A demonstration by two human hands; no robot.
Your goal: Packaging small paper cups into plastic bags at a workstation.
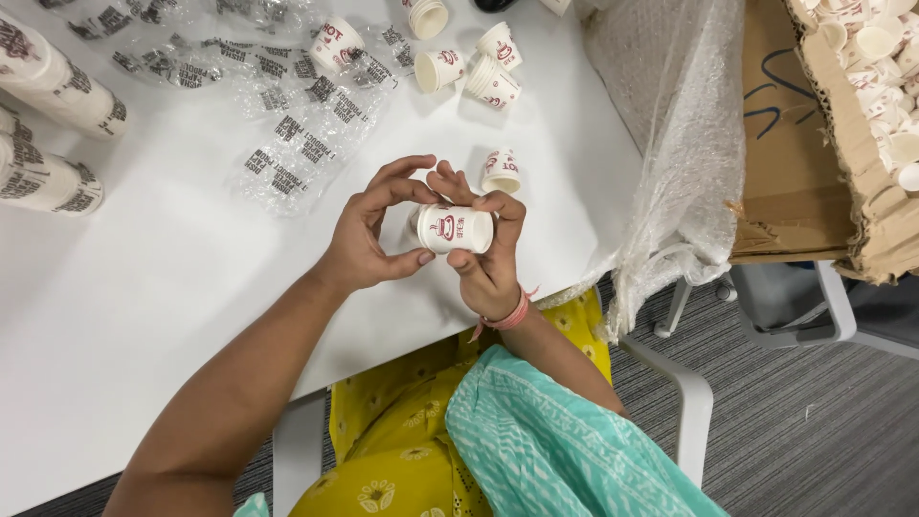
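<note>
A small white paper cup (454, 229) with a red print lies on its side between my two hands, just above the white table (163, 297). My right hand (490, 251) grips its rim end with fingers and thumb. My left hand (371, 228) touches its base end with thumb and curled fingers. A single cup (501, 171) stands just beyond my fingers.
Several loose cups (474, 65) lie at the table's far side, on and beside clear printed plastic wrap (287, 105). Stacked cup sleeves (53, 115) lie at the left. Bubble wrap (670, 134) hangs off the right edge, beside a cardboard box (842, 124) full of cups.
</note>
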